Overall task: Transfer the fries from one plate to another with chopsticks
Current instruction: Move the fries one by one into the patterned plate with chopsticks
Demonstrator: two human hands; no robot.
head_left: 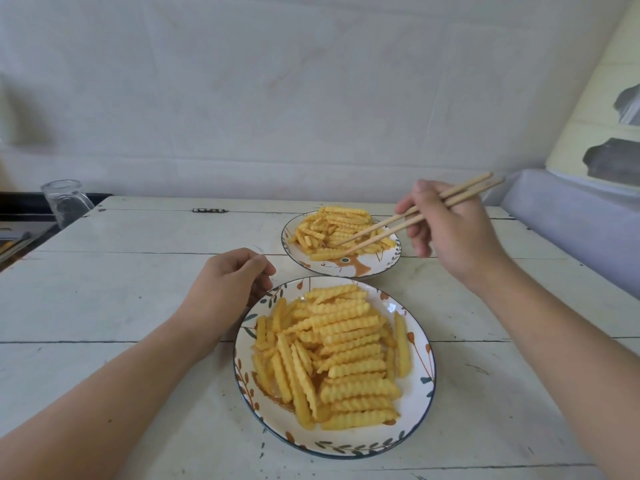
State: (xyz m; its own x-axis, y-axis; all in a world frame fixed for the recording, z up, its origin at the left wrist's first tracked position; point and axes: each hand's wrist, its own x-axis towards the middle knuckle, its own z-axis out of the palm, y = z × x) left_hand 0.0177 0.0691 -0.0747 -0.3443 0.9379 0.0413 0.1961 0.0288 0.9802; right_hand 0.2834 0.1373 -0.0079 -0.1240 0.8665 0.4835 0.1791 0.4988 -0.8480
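Wooden chopsticks point(408, 221), one pair, held in the right hand point(450, 230); fingers and thumb curled round the upper shafts, tips lowered onto the fries of the far plate point(384, 263).

Head view, sole view.

Far plate: white, patterned rim, painted motif at its near edge; carries a smaller heap of crinkle-cut fries point(337, 230). Chopstick tips lie close together at the near side of this heap, on or just beside one fry point(327, 255) lying at its front edge. Whether the tips pinch that fry or merely touch it cannot be told.

Near plate point(420, 375): white, leaf-patterned rim, larger heap of fries point(339, 355); sits just in front of the far plate, rims near but apart.

Left hand point(228, 285): rests on the table point(121, 289) just beside the near plate's upper-left rim, fingers loosely curled, holding nothing; contact with the rim is not clear.

Step in hand, as judged: either a pick-up from or a set-down onto the far plate; which plate is the source cannot be told.

Next move calls for: a firm close of the tips across one fry's width, a level lift, and a short carry toward the near plate, or a clean release here.

Also present: upturned glass point(65, 200) at the table's far left, well apart from both hands.
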